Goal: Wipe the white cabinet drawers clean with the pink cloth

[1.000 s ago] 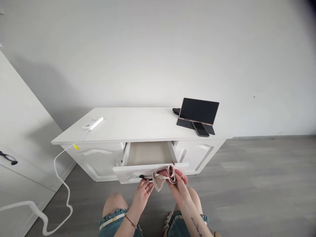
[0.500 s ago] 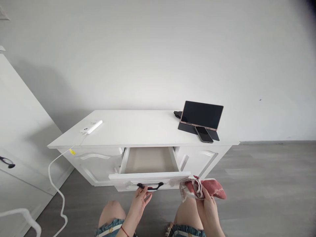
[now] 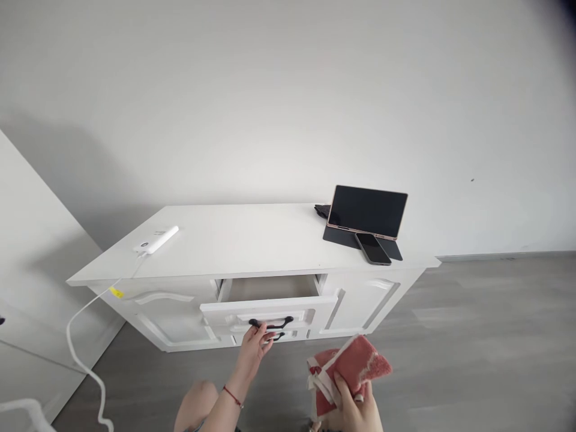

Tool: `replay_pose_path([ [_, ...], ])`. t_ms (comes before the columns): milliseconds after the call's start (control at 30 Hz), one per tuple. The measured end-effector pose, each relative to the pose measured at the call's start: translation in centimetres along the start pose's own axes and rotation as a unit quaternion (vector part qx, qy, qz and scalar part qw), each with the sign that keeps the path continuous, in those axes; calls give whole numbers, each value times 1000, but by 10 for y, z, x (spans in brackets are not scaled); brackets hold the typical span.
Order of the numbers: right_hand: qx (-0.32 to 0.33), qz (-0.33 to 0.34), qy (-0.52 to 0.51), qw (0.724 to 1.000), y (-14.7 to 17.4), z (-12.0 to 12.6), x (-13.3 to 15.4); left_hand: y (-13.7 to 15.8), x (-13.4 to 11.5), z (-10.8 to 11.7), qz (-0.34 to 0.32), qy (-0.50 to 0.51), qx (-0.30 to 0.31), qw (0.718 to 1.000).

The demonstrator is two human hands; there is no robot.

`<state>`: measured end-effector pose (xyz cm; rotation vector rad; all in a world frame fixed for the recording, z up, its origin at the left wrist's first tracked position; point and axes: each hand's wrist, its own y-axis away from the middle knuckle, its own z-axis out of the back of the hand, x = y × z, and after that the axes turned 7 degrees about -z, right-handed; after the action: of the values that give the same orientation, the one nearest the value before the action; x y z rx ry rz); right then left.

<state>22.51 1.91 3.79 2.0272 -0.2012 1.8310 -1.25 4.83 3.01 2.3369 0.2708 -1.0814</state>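
Note:
The fingers of my left hand (image 3: 254, 348) are curled at the black handle (image 3: 272, 324) of a white drawer (image 3: 270, 309). That drawer stands partly pulled out from the middle of a white cabinet, and the visible strip of its inside shows only a pale bottom. My right hand (image 3: 357, 408) grips a folded red and white cloth (image 3: 353, 369) with a small red bow on it, held in front of the cabinet, right of the drawer. Below the drawer, a second black handle (image 3: 279, 336) shows on a lower front.
On the cabinet top (image 3: 238, 240) a tablet (image 3: 368, 210) leans on a dark stand, with a phone (image 3: 373, 248) before it and a black item (image 3: 322, 210) behind. At left lies a white power bank (image 3: 157, 240), its cable (image 3: 74, 351) hanging down. Another white cabinet (image 3: 36, 270) stands far left.
The drawer has slid inward, so less of its inside shows, with my left hand following its handle. My right hand has moved lower and left, and the cloth has turned.

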Motion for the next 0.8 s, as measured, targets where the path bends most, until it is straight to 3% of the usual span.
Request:
replay_pose_path([
  [200,-50,32,25,998,9,-5,-4,-29,-13,-15,-40,-5,16,999],
  [500,-27,14,22,999,19,-8,7,-62,-24,-29,-54,-5,3,999],
  [800,6,-43,-33,998,24,-12,-1,-67,-24,-36,-67,6,5,998],
])
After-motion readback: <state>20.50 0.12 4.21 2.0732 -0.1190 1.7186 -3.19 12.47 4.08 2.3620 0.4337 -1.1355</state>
